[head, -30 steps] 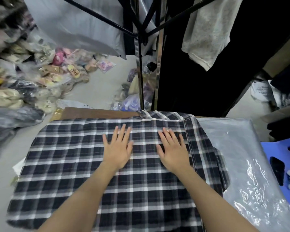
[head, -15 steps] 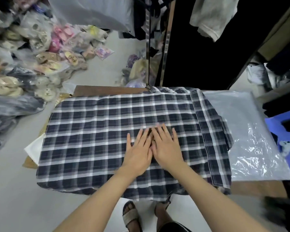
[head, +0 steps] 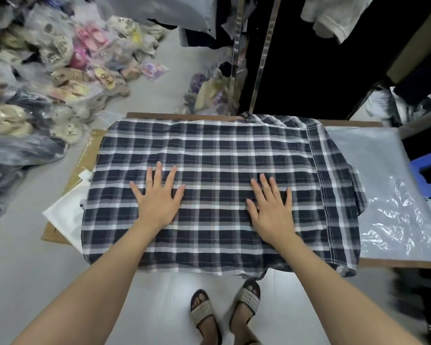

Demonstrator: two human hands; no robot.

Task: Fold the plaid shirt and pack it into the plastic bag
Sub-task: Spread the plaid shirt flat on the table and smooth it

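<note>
The dark blue and white plaid shirt point(head: 217, 155) lies spread flat across a brown table point(head: 184, 117), back side up, its near edge hanging a little over the table front. My left hand point(head: 157, 199) rests flat on its left middle, fingers spread. My right hand point(head: 271, 207) lies flat on its right middle, fingers apart. Neither hand grips the cloth. A clear plastic bag point(head: 388, 195) lies flat on the table just right of the shirt, touching its right edge.
White paper point(head: 65, 215) and cardboard point(head: 85, 155) stick out under the shirt's left side. Bagged shoes point(head: 67, 78) are piled on the floor to the left. A metal rack post point(head: 237, 53) and hanging clothes stand behind the table. My sandalled feet point(head: 224, 307) are below the table front.
My hands were side by side at the shirt's middle; they have slid apart, left hand leftward and right hand rightward. The camera has tilted down, showing the table front and my feet.
</note>
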